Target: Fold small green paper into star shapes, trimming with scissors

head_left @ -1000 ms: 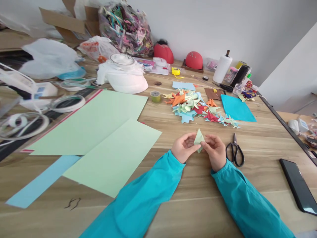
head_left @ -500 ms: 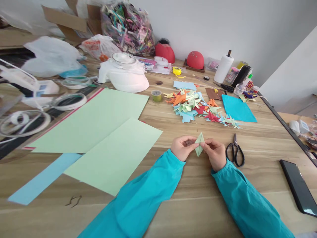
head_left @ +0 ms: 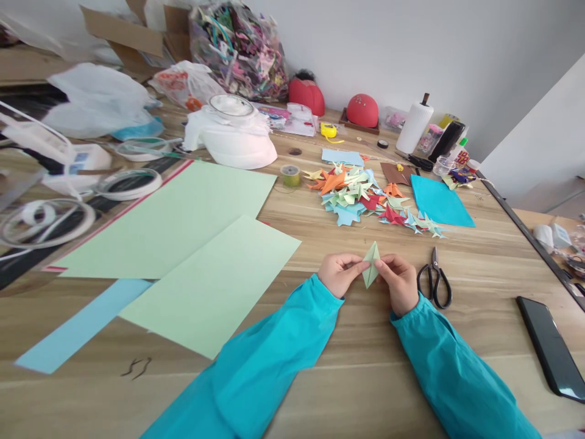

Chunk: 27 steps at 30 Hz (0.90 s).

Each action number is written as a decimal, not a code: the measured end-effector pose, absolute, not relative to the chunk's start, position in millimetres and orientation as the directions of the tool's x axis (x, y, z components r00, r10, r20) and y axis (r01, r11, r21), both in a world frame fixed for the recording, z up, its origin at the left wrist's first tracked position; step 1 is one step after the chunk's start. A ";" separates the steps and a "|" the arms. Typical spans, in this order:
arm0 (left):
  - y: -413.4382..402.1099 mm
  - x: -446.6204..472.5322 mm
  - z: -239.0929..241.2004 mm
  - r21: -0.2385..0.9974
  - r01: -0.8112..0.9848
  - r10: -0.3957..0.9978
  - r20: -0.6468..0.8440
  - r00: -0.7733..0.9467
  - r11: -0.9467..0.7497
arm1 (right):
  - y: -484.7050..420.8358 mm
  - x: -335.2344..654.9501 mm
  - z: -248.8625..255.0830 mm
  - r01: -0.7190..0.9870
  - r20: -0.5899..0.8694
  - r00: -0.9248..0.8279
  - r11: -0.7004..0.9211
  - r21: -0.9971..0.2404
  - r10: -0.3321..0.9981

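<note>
A small pale green folded paper (head_left: 372, 274), diamond-shaped with a crease down its middle, is held upright between my two hands. My left hand (head_left: 340, 274) pinches its left edge between thumb and fingers. On the opposite edge, my right hand (head_left: 398, 281) grips it the same way. Black-handled scissors (head_left: 434, 277) lie just right of my right hand, blades pointing away. Beyond the hands is a pile of folded paper cranes (head_left: 351, 192) in orange, green, red and blue.
Large green paper sheets (head_left: 214, 286) and a blue strip (head_left: 82, 329) lie at left. A phone (head_left: 548, 344) rests at right. Behind are a thread spool (head_left: 290, 176), a turquoise sheet (head_left: 442, 200), a yellow tape measure (head_left: 328, 129), a white bottle (head_left: 414, 128) and coiled tape (head_left: 130, 184).
The folded paper has turned slightly, its top tip leaning a little further right. My thumbs have shifted apart slightly, showing more of the middle crease. Both hands keep their hold.
</note>
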<state>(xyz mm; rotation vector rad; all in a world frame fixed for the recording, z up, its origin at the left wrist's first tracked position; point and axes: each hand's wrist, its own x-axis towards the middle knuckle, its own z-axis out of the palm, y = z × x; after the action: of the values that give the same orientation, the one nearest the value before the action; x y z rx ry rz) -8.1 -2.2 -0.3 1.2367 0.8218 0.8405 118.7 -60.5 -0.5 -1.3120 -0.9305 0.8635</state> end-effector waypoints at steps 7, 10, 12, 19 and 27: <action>-1.7 -9.3 1.1 0.994 -0.057 0.867 -0.051 0.496 0.091 | -61.4 119.8 -1.0 0.041 0.093 0.337 0.084 -0.996 0.937; -2.3 -8.4 3.3 0.993 -0.055 0.860 -0.062 0.506 0.104 | -61.2 119.5 -2.9 0.004 0.099 0.342 0.104 -0.995 0.934; -2.5 -8.0 4.8 0.991 -0.063 0.854 -0.071 0.516 0.120 | -60.8 119.7 -4.4 -0.011 0.106 0.347 0.117 -0.993 0.932; -1.9 -9.9 3.9 0.994 -0.045 0.819 -0.052 0.571 0.095 | -59.9 121.3 -6.3 0.001 0.135 0.341 0.144 -0.990 0.930; -5.9 -8.7 0.4 0.998 0.036 0.760 0.015 0.649 -0.050 | -61.7 120.2 -3.1 -0.055 0.116 0.325 0.142 -0.988 0.938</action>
<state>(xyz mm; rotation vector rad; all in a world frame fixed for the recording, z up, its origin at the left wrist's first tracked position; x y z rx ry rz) -8.7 -5.9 0.4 1.5251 0.6903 0.6708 120.2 -61.7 -3.1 -1.1950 -0.9723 0.9112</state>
